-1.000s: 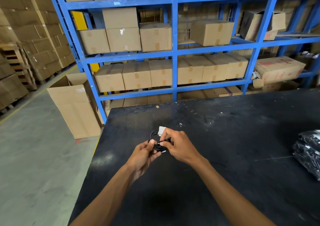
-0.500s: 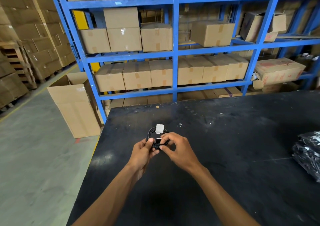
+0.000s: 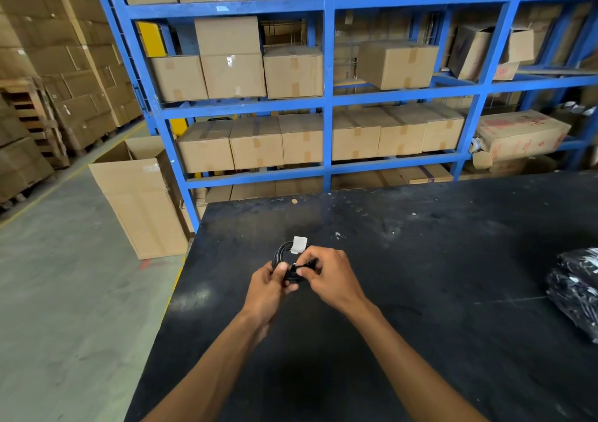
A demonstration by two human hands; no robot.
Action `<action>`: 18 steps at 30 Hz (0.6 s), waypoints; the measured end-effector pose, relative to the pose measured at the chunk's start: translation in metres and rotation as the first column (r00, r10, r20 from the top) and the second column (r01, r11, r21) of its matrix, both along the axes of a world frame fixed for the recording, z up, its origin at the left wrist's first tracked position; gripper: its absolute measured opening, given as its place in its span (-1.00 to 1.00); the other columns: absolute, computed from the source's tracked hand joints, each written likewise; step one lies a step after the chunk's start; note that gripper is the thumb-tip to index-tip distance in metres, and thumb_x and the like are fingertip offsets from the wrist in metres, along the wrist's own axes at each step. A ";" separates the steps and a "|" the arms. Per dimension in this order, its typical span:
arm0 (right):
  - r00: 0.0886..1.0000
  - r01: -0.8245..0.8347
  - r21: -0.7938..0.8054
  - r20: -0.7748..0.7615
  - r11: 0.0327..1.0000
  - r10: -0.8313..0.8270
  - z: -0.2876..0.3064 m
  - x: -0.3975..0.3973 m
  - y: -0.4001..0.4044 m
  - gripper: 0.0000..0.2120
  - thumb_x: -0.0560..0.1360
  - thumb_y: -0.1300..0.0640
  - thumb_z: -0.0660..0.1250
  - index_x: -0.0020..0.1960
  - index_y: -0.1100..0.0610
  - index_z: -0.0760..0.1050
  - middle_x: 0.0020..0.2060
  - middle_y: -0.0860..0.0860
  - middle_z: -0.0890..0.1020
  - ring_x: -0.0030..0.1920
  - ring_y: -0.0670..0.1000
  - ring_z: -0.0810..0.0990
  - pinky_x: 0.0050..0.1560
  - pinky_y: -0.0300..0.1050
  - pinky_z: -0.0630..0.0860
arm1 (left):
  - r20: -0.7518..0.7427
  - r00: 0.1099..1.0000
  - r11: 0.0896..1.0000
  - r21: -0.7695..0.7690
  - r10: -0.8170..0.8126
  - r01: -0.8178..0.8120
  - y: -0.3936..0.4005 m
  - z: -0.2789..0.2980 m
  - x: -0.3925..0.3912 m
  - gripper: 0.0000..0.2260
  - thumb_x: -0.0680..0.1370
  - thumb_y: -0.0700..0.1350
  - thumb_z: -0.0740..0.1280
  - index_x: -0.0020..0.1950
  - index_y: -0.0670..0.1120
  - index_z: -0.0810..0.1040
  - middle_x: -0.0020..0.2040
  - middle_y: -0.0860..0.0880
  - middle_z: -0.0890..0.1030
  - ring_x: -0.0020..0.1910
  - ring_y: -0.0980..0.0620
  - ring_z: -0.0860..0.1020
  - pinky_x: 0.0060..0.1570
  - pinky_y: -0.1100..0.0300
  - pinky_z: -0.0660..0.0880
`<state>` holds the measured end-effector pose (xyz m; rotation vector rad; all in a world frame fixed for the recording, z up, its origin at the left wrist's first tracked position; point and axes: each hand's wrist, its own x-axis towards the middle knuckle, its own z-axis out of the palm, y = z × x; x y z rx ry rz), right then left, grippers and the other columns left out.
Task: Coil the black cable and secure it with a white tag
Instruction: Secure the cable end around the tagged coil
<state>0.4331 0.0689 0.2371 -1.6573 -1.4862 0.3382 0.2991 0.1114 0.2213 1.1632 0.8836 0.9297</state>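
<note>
A small coil of black cable [image 3: 281, 254] is held above the black table [image 3: 420, 292], between both hands. A white tag [image 3: 298, 244] sits on the coil's far side, sticking up above the fingers. My left hand [image 3: 268, 287] grips the coil's near left part with thumb and fingers. My right hand [image 3: 330, 277] pinches the coil's near right part, and a small white cable end shows between the two thumbs. Most of the coil's near half is hidden by the fingers.
A pile of black plastic-wrapped bundles [image 3: 579, 289] lies at the table's right edge. Blue shelving [image 3: 326, 104] stacked with cardboard boxes stands behind the table. An open tall carton [image 3: 139, 201] stands on the floor beyond the table's left corner.
The coil has turned in my hands, so the white tag now points up and away. Both hands shifted slightly forward and keep hold of the coil.
</note>
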 end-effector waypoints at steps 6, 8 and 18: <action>0.999 0.019 -0.002 -0.042 1.000 -0.019 -0.001 -0.006 0.004 -0.91 0.43 0.28 0.47 -0.19 0.12 0.64 -0.41 -0.19 0.57 -0.40 -0.34 0.53 -0.35 -0.44 0.35 | 0.019 0.999 0.999 -0.026 -0.037 0.038 0.003 -0.003 -0.004 -0.79 0.63 -0.17 0.17 0.09 -0.27 0.52 -0.11 -0.17 0.52 -0.22 0.10 0.46 -0.15 0.30 0.58; 0.999 0.017 0.017 -0.033 1.000 -0.017 -0.002 -0.008 0.004 -0.91 0.43 0.30 0.46 -0.20 0.14 0.64 -0.39 -0.17 0.59 -0.38 -0.34 0.53 -0.34 -0.46 0.35 | 0.039 0.999 0.997 -0.060 -0.036 0.038 0.004 -0.003 -0.006 -0.78 0.63 -0.17 0.18 0.09 -0.29 0.52 -0.15 -0.16 0.51 -0.21 0.10 0.47 -0.13 0.28 0.59; 1.000 0.007 0.146 -0.013 0.989 -0.005 -0.012 -0.013 0.004 -0.92 0.42 0.34 0.45 -0.21 0.20 0.65 -0.43 -0.27 0.51 -0.37 -0.30 0.54 -0.32 -0.47 0.32 | 0.195 0.976 0.974 -0.186 -0.095 0.132 0.005 -0.002 -0.011 -0.75 0.63 -0.19 0.16 0.19 -0.31 0.51 -0.06 -0.15 0.56 -0.20 0.10 0.45 -0.07 0.26 0.60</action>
